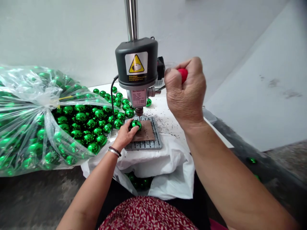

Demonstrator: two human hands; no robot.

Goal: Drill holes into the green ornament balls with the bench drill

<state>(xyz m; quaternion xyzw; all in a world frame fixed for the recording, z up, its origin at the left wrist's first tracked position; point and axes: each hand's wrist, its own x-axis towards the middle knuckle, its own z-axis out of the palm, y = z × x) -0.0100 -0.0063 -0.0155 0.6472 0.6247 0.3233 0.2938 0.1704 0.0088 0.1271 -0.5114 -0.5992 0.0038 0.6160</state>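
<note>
Our left hand grips a shiny, round green ball at the back left corner of the flat brown board.
We should hold it still, fingers out from under the black drill, while our right hand grips its red knob. One drill, one board; other green balls, too many to count.

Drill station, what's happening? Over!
Left hand holding shiny green ball near thin drill bit. Right hand gripping red lever handle. Dark shavings litter white tabletop.
</note>
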